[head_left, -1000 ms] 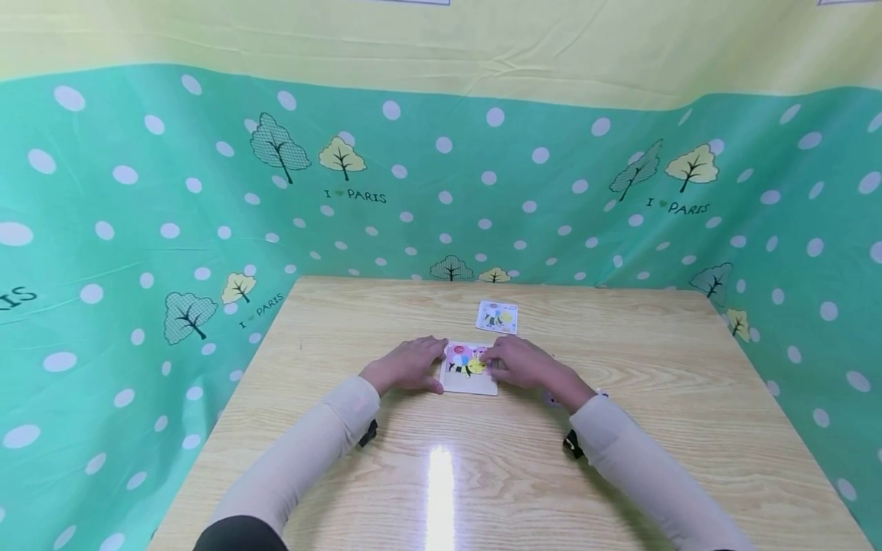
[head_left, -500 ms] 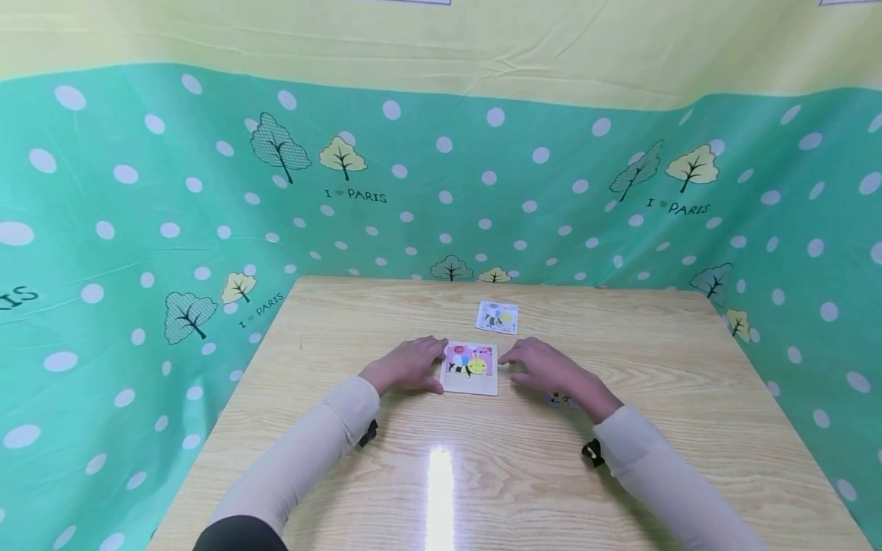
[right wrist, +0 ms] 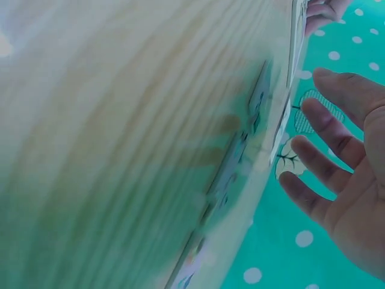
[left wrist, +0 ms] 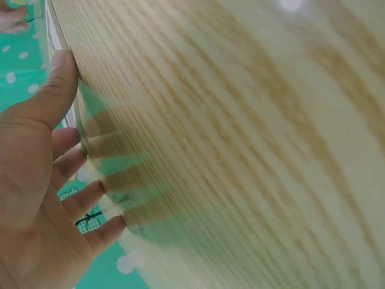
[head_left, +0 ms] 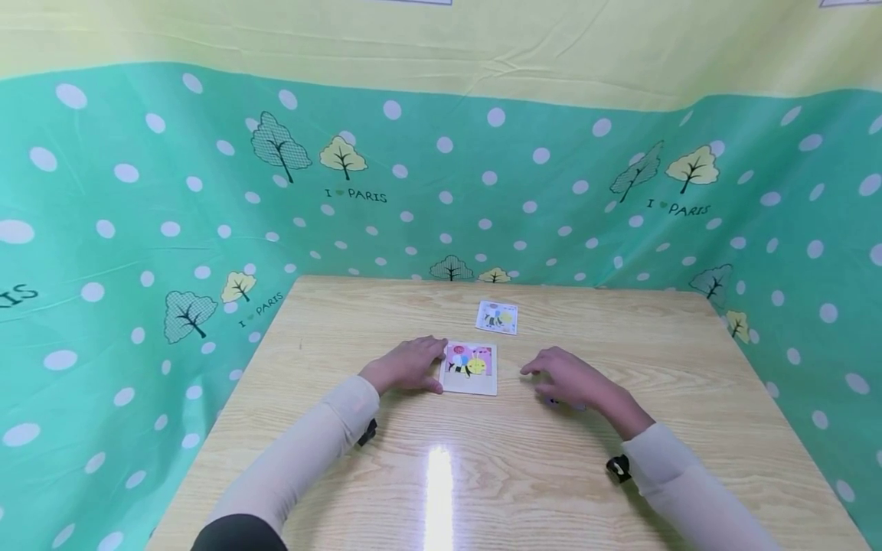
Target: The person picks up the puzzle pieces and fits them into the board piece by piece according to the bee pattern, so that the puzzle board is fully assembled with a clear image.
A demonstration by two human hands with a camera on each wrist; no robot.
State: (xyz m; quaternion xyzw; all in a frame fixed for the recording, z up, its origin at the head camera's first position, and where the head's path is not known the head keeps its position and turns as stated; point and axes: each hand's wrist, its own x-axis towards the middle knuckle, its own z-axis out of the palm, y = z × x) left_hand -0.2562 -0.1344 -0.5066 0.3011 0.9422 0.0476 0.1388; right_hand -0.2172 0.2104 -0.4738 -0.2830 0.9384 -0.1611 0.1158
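Note:
A square white puzzle board [head_left: 470, 385] lies flat near the middle of the table, its upper part filled with a pink bee picture and its lower part plain white. My left hand [head_left: 408, 364] rests at the board's left edge, thumb and fingers extended and touching it. To the right of the board, my right hand [head_left: 568, 377] hovers with relaxed fingers and holds nothing. Partly hidden below that hand are small flat puzzle pieces [head_left: 553, 402]. From the right wrist view, several such pieces [right wrist: 225, 171] lie on the table in a row under the spread fingers.
Behind the board lies a square card [head_left: 497, 317] with a similar bee picture. The wooden table [head_left: 331, 490] ends at a green dotted cloth [head_left: 441, 191] at the back and sides. A bright light reflection crosses the front of the table.
My right hand has drawn away from the board to the right, over the loose puzzle pieces, uncovering the bee's head in the picture. The left hand has stayed in place.

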